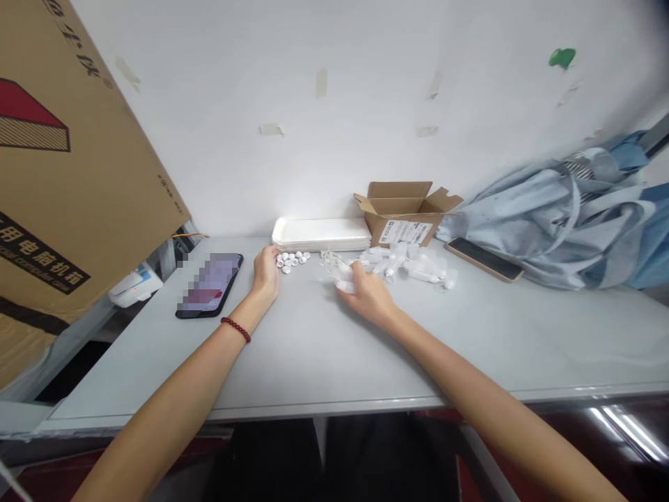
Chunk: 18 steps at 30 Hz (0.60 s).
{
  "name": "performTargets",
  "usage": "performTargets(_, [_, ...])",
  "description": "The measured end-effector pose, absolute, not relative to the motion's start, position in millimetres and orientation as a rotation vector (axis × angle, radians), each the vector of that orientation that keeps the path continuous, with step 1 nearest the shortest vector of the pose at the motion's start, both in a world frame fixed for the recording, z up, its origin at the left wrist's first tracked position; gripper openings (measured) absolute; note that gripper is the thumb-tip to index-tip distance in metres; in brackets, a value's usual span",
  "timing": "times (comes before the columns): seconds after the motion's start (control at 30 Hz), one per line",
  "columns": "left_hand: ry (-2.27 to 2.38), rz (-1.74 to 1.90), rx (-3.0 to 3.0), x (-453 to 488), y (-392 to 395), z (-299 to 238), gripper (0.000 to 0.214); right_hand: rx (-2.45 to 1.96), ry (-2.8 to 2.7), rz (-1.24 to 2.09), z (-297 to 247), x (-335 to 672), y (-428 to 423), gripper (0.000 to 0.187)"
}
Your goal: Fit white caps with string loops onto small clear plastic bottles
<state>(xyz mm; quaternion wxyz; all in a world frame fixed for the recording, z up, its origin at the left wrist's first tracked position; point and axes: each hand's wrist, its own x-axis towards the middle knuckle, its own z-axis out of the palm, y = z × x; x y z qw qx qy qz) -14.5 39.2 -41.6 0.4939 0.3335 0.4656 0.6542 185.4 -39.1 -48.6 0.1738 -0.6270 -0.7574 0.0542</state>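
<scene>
Two bare hands work over a pale grey tabletop [318, 362]. Short, translucent white plastic tubes [405, 266] lie in a loose heap at centre-right; small round white plastic caps [291, 261] form a tight cluster to their left; thin white cord loops [328, 259] lie between the two groups. Right hand [367, 294]: fingers clenched on one white plastic tube [345, 284], at the near-left edge of the heap. Left hand [265, 273]: fingers loosely curled, tips just beside the caps; cannot tell whether anything sits inside them. Red bead bracelet [236, 329] on left wrist. Behind the caps, a stack of white paper trays [320, 233]; behind the heap, an open brown cardboard box [402, 209]. Left of the hands, a black smartphone [209, 286], screen blurred. Far right, a phone in a tan case [483, 259] beside a pale blue cloth bag [543, 230]
</scene>
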Motion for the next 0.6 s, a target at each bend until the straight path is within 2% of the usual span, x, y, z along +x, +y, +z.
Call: performTargets(0.6, [1.199, 1.54, 0.703, -16.3, 39.8, -47.4, 0.014, -1.794, -2.161, 0.146, -46.7, 183.7, -40.8, 0.031])
